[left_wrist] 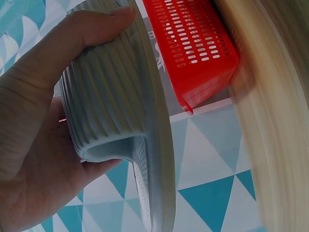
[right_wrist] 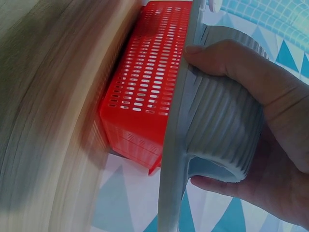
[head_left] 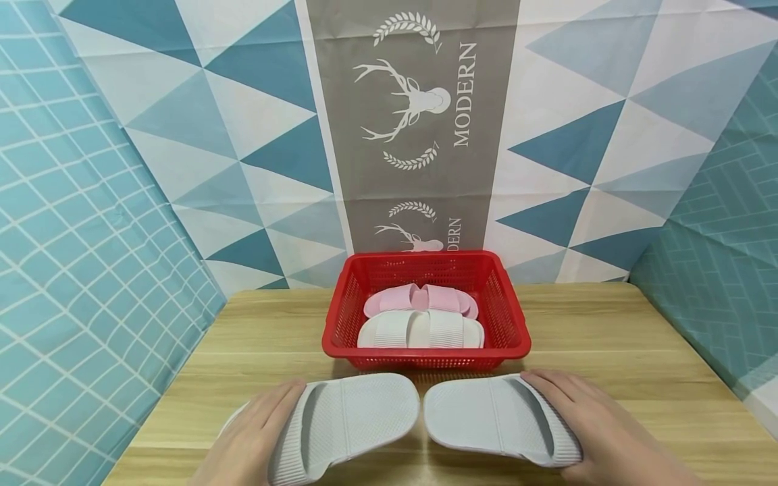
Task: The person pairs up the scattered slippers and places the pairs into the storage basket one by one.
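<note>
Two light grey slippers are held above the front of the table, their heel ends close together. My left hand (head_left: pixel 258 432) grips the left slipper (head_left: pixel 373 412) by its ribbed strap; in the left wrist view the thumb lies over the strap near the sole's edge. The right slipper (head_left: pixel 464 415) is gripped the same way by my right hand (head_left: pixel 592 422), with the thumb on the sole's edge in the right wrist view. Behind them stands a red basket (head_left: pixel 425 353) holding white slippers (head_left: pixel 395 329) in front and pink slippers (head_left: pixel 444 298) behind.
The wooden table (head_left: pixel 608 351) carries the basket at its back middle. A patterned cloth wall (head_left: pixel 413 101) rises behind it, with blue tiled sheets (head_left: pixel 79 236) at the left and a teal one (head_left: pixel 723 270) at the right.
</note>
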The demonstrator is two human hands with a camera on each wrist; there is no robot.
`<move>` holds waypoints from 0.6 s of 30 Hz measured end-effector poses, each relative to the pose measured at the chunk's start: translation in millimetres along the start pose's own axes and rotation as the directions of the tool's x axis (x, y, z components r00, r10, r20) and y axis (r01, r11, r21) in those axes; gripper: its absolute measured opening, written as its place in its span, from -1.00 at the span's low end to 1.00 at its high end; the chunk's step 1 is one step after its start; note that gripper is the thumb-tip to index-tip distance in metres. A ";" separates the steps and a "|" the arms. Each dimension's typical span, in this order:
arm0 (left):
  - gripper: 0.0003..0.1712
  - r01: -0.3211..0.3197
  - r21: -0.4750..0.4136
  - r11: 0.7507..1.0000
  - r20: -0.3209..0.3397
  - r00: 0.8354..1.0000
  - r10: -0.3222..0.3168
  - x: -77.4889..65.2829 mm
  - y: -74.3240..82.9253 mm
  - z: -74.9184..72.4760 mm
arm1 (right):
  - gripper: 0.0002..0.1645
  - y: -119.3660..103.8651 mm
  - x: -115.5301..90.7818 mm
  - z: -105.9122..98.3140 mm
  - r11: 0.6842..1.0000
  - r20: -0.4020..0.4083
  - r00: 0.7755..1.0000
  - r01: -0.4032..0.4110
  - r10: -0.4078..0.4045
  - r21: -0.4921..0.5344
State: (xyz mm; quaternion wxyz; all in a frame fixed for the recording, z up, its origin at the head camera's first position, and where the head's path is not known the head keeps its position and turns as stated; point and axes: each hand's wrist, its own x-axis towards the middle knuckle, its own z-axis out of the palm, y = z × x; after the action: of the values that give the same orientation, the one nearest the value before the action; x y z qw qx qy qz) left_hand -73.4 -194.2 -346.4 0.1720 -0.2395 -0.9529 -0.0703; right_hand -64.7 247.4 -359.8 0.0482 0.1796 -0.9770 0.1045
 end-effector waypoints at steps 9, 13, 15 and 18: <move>0.39 0.021 -0.033 0.999 0.054 0.998 -0.019 0.0 1.5 -1.3 | 0.38 -2.5 2.9 -2.3 0.999 0.038 0.999 -0.014 0.012 0.032; 0.38 -0.016 -0.003 1.000 -0.001 1.000 0.016 -0.4 1.1 0.1 | 0.39 -4.5 3.4 -2.1 0.999 0.032 0.999 -0.014 0.013 0.033; 0.38 -0.030 0.011 0.999 -0.026 0.999 0.030 -0.9 1.0 0.8 | 0.39 -5.6 4.2 -2.3 0.999 0.031 0.999 -0.015 0.014 0.038; 0.38 -0.030 0.014 0.999 -0.029 0.999 0.031 -1.3 1.3 0.9 | 0.37 -6.7 4.8 -2.6 1.000 0.015 1.000 0.006 -0.007 0.023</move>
State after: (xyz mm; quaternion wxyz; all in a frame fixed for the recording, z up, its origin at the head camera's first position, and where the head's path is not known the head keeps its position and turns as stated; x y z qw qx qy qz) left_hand -72.0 -193.3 -347.6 0.1886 -0.2517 -0.9470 -0.0649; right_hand -66.6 240.2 -355.4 0.0391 0.1842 -0.9755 0.1142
